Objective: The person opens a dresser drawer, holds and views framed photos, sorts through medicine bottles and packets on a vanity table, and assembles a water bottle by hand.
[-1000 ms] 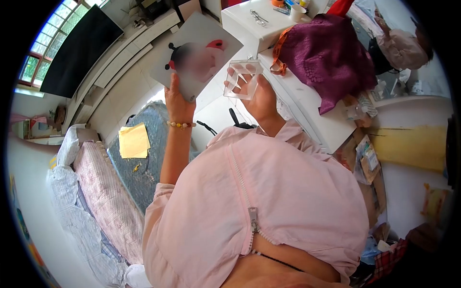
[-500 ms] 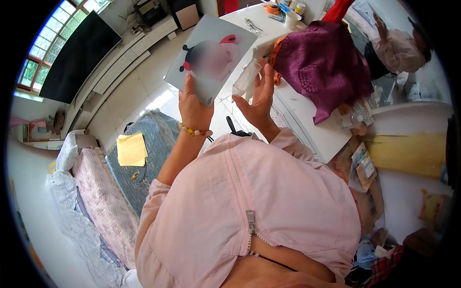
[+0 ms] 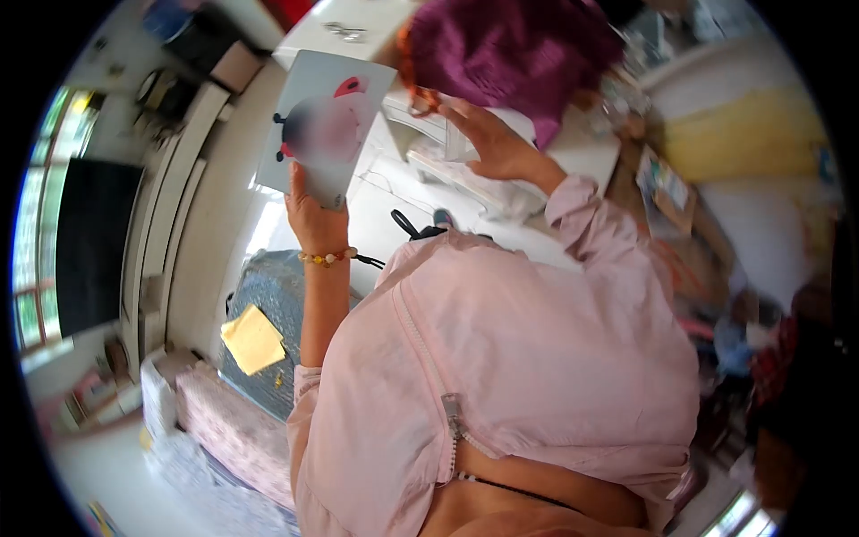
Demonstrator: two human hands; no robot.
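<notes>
A thin, light grey picture panel (image 3: 309, 148) printed with a cartoon figure with black hair buns and red shapes is gripped at its lower edge by my left hand (image 3: 315, 215). The thumb lies over its front, while the other fingers are hidden behind it. To the right, my right hand (image 3: 501, 148) has its fingers stretched forward and curved around a small, clear plastic piece (image 3: 457, 141) between thumb and fingers. Past those fingertips, an orange trim (image 3: 422, 100) hangs beside a purple patterned cloth (image 3: 514, 54) on the white table (image 3: 591, 161).
A blue-grey, plastic-covered seat (image 3: 268, 286) stands at lower left with yellow paper sheets (image 3: 253, 340) on it. Behind it runs a couch with a pink cover (image 3: 233, 407). Wire-framed glasses (image 3: 344, 33) lie on the table's far end. A long low cabinet (image 3: 170, 215) lines the wall.
The view has turned to the right and blurred somewhat. My left hand still holds the picture panel; my right hand has moved farther from it, the clear plastic piece staying with it.
</notes>
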